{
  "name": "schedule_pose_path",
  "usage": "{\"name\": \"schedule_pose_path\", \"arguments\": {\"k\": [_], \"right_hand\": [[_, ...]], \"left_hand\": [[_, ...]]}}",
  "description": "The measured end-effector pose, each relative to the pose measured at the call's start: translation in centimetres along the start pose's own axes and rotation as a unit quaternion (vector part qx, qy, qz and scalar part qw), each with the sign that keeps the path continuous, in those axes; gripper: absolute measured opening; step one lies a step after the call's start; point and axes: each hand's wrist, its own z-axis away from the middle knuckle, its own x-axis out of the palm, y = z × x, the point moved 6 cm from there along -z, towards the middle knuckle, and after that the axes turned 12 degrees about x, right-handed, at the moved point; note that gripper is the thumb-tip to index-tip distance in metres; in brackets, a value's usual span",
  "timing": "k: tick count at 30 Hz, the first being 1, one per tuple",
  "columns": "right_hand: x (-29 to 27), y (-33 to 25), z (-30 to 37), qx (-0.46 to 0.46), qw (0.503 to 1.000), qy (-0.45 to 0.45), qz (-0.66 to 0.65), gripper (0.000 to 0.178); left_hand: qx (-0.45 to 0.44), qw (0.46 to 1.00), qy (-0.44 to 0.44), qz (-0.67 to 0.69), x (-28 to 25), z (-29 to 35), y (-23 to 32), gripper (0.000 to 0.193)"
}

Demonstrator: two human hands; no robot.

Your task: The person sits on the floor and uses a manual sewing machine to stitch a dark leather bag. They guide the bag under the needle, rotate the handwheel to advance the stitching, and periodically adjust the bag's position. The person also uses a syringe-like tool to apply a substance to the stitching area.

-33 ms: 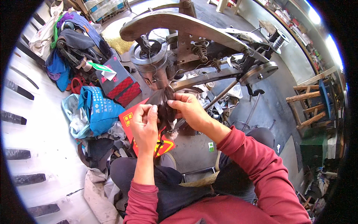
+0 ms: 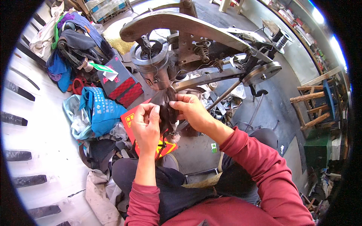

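A dark brown, glossy, leather-like piece [image 2: 164, 106] hangs just below the round metal head [image 2: 151, 69] of a hand-worked sewing machine. My left hand [image 2: 148, 122] pinches its left side, fingers curled and thumb up. On the other side, my right hand [image 2: 190, 110] grips the piece between thumb and fingers. My fingers hide part of it, so its full shape cannot be told. Over both hands reaches the machine's long curved metal arm [image 2: 162, 24]. A pale, fuzzy tuft [image 2: 173, 138] shows below the piece.
On my left lie a blue printed bag [image 2: 103, 111], a dark box with red sides [image 2: 120, 84] and a heap of clothes [image 2: 75, 41]. A red and yellow sheet [image 2: 130, 122] lies beneath my hands. The machine's handwheel [image 2: 262, 73] and a wooden chair [image 2: 313, 105] are to the right.
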Motion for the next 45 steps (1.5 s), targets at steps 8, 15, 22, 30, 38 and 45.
{"name": "schedule_pose_path", "arguments": {"k": [8,15,22,30,38,45], "right_hand": [[0.1,0.6,-0.5,0.004,0.999,-0.02,-0.039,0.018],[-0.2,0.7,-0.7,0.0,1.0,-0.014,-0.013,0.019],[-0.2,-0.1,-0.1,-0.016,1.0,-0.012,0.01,0.02],[0.1,-0.7,-0.3,-0.093,0.986,0.038,0.133,0.016],[0.0,-0.5,-0.5,-0.085,0.985,0.05,0.139,0.016],[0.2,-0.3,-0.1,-0.034,0.999,-0.009,0.029,0.019]], "left_hand": [[0.025,0.986,-0.094,-0.132,1.0,-2.5,2.0,0.007],[0.0,0.984,-0.123,-0.132,1.7,-3.4,1.4,0.008],[-0.018,0.984,-0.121,-0.127,1.9,-3.8,1.1,0.007],[0.153,0.928,-0.142,-0.309,2.6,-3.6,4.0,0.007],[0.157,0.917,-0.156,-0.332,2.9,-3.9,3.5,0.006],[0.038,0.98,-0.124,-0.154,1.1,-4.2,1.2,0.007]]}}
